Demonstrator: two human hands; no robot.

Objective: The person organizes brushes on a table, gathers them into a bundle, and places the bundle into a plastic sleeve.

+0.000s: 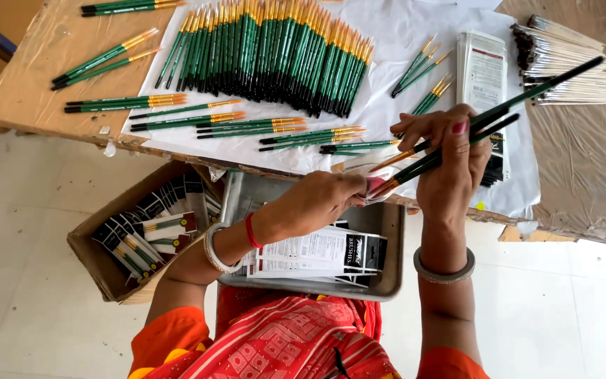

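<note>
A small set of green-handled brushes (450,144) is being gripped in the right hand (450,168) above the table edge (50,116) while the left hand (331,200) is pinching a clear sleeve (373,184) over their tips, apparently mid-bagging above the metal tray (387,231), calling for steady alignment.

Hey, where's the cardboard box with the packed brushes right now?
In the head view, the cardboard box sits lower left, below the table's edge, just left of the metal tray and beside the left hand's forearm.
</note>
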